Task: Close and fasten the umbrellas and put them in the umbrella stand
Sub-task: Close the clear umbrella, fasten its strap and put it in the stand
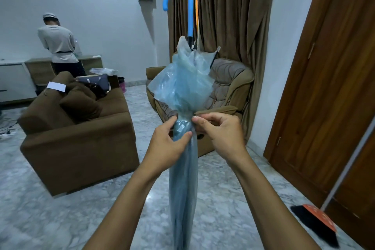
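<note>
Both hands, left hand (169,142) and right hand (220,132), pinch closed around the waist of a translucent blue plastic umbrella (183,168), held upright between them with its glossy curved handle (187,6) on top. Loose canopy billows above the grip. Brown fabric armchairs (77,138) stand on the marble floor (40,209) behind. No writing is legible.

Dim, bluish indoor light; floor (154,195) glare patch; wide-angle bending at edges; slight motion blur.
</note>
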`<state>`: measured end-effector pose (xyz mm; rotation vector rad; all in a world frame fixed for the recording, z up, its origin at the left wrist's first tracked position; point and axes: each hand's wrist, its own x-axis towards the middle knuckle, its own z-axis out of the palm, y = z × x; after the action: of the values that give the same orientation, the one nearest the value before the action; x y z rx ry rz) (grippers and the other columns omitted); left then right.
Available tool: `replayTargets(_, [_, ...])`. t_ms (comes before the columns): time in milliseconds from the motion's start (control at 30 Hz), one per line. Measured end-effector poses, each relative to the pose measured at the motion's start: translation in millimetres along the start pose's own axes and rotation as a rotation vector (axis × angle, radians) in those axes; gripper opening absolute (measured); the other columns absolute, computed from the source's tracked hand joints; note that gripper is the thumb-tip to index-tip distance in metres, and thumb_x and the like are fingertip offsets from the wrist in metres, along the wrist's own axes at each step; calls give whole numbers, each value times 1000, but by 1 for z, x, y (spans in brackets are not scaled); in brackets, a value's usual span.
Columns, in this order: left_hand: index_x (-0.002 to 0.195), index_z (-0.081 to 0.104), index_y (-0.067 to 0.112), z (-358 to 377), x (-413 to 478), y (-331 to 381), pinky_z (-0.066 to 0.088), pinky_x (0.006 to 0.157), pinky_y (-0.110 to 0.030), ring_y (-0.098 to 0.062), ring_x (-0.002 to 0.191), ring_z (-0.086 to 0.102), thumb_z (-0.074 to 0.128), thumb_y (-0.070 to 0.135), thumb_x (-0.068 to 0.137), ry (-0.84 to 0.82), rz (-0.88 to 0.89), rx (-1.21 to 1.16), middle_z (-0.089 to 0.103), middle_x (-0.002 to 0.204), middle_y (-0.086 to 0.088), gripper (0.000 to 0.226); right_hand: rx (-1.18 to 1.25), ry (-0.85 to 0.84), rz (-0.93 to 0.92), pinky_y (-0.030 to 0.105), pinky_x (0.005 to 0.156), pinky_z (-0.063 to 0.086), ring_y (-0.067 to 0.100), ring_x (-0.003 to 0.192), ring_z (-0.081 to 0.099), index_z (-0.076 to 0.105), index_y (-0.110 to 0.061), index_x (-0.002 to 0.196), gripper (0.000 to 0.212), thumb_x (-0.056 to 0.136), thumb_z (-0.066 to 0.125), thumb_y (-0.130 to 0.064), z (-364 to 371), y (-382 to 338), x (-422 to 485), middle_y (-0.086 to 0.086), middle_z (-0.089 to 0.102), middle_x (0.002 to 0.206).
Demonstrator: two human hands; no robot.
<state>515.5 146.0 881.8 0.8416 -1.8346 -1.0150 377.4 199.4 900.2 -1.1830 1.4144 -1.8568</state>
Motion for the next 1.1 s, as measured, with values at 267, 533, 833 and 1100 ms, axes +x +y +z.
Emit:
replayTargets(267, [118,67,19,0,-4,-12,50,98,-43,-29,113,65,66,12,88,-172,-90,-437,71,116,-10,32,-32,30,-67,23,73,58,8,74,70,78,-8,78,10,71,84,-13,-9,10,-2,5,76,80])
replayTargets(533, [138,41,21,8,-5,-14,50,95,-43,-32,112,64,66,13,86,-249,-126,-582,70,118,-16,58,11,90,-15,32,78,60,16,78,72,79,-15,76,26,58,88,-31,-13,14,-5,3,77,78])
replayTargets(833, [134,39,28,10,-4,-12,51,86,-41,-27,96,68,67,15,84,-237,-144,-684,72,109,-17,59,145,-63,17,28,83,58,20,95,73,78,-14,92,23,71,78,-22,-28,19,-6,6,78,94])
replayTargets(1100, [115,62,34,16,-2,-17,50,88,-31,-22,108,64,69,20,79,-156,-86,-626,68,113,-6,39,330,-67,171,33,89,57,25,98,71,77,-14,87,23,66,79,-23,-26,20,-1,12,76,98])
